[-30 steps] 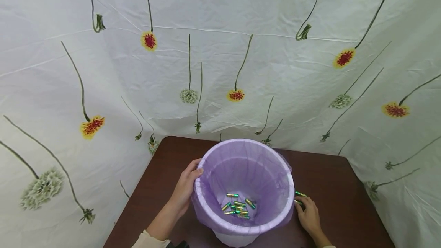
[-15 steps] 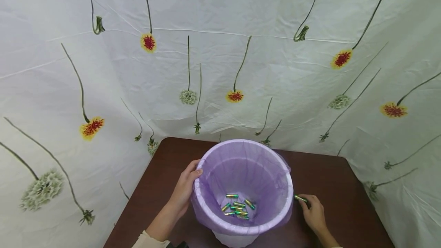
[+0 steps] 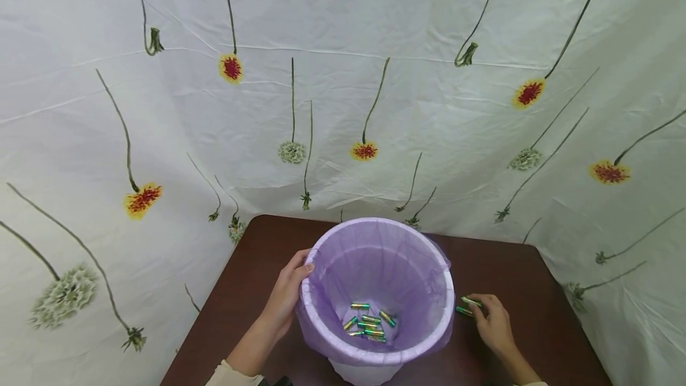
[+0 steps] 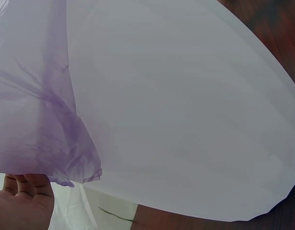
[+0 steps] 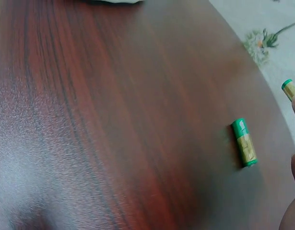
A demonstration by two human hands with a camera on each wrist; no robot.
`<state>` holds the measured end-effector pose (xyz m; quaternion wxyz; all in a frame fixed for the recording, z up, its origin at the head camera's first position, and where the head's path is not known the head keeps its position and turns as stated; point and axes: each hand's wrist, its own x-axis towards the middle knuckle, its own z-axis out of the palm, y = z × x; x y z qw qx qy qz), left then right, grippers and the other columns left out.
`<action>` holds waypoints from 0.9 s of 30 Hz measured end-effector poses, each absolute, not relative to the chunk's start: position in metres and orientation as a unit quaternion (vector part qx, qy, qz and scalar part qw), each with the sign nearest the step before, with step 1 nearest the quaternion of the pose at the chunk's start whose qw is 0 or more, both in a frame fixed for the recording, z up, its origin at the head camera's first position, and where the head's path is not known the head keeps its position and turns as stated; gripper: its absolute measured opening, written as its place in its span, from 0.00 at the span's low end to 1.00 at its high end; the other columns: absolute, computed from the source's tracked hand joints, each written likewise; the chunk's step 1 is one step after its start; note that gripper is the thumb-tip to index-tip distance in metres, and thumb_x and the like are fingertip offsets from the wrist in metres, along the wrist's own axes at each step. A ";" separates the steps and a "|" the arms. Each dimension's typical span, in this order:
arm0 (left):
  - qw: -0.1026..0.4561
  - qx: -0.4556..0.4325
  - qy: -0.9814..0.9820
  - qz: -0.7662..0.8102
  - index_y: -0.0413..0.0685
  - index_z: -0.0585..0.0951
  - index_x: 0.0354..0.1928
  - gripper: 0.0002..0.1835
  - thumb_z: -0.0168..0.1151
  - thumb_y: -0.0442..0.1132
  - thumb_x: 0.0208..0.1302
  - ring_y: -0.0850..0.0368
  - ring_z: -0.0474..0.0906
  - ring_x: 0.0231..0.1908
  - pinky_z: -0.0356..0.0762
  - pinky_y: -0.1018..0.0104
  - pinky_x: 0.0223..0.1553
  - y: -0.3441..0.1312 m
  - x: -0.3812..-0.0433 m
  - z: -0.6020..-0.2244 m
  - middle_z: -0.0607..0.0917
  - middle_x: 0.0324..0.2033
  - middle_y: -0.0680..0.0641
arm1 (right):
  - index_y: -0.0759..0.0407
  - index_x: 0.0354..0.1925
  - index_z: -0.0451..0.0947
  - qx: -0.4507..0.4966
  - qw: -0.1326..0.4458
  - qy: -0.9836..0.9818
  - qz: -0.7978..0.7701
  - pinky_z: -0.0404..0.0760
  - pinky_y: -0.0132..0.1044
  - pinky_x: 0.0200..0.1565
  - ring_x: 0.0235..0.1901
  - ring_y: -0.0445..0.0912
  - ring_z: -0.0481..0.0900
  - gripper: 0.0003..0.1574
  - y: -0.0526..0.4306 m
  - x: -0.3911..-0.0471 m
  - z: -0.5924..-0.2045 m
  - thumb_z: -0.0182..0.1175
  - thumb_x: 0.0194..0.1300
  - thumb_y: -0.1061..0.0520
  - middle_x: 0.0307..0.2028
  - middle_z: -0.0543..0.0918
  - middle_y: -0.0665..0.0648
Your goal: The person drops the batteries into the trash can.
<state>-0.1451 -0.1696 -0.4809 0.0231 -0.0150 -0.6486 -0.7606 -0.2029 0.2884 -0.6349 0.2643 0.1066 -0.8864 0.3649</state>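
My left hand (image 3: 286, 290) grips the rim of a white bin (image 3: 366, 373) lined with a thin purple bag (image 3: 396, 267); in the left wrist view its fingers (image 4: 39, 184) lie under the bag's folded edge. On the bin's floor lie several green and gold batteries (image 3: 371, 318). Right of the bin, my right hand (image 3: 494, 323) pinches one battery (image 5: 289, 88) between thumb and fingers, just above the table. Another battery (image 5: 244, 143) rests on the table close by, apart from the held one.
The dark brown table (image 3: 514, 273) carries the bin at its front middle. A white cloth (image 3: 332, 76) printed with flowers hangs behind the table and at both sides.
My right hand took hold of a battery beside the bin and has shifted slightly right with it, uncovering another on the table. The left hand stays on the rim.
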 end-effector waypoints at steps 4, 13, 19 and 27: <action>0.024 -0.016 -0.650 -0.760 0.41 0.78 0.62 0.19 0.52 0.39 0.74 0.44 0.76 0.54 0.77 0.62 0.52 -0.169 -0.146 -0.481 0.79 0.56 0.38 | 0.61 0.40 0.87 0.126 0.262 -0.886 0.361 0.70 0.35 0.29 0.30 0.39 0.69 0.14 0.288 -0.206 -0.621 0.70 0.57 0.75 0.36 0.82 0.56; 0.020 -0.006 -0.645 -0.764 0.43 0.78 0.63 0.20 0.52 0.38 0.73 0.44 0.76 0.53 0.77 0.62 0.50 -0.169 -0.146 -0.483 0.79 0.56 0.38 | 0.62 0.41 0.86 0.150 0.253 -0.881 0.369 0.70 0.30 0.28 0.28 0.37 0.69 0.14 0.288 -0.210 -0.593 0.69 0.59 0.75 0.36 0.80 0.55; 0.018 -0.010 -0.646 -0.763 0.42 0.78 0.62 0.20 0.52 0.39 0.73 0.43 0.76 0.54 0.77 0.62 0.51 -0.169 -0.145 -0.482 0.79 0.56 0.38 | 0.61 0.43 0.85 0.163 0.251 -0.879 0.372 0.69 0.29 0.30 0.31 0.38 0.70 0.13 0.288 -0.213 -0.573 0.68 0.62 0.74 0.39 0.81 0.54; 0.019 -0.007 -0.646 -0.763 0.43 0.78 0.62 0.19 0.52 0.39 0.73 0.44 0.75 0.54 0.76 0.62 0.52 -0.169 -0.145 -0.482 0.79 0.56 0.38 | 0.62 0.44 0.85 0.179 0.244 -0.882 0.361 0.72 0.33 0.30 0.31 0.39 0.71 0.12 0.281 -0.220 -0.540 0.67 0.64 0.73 0.38 0.80 0.54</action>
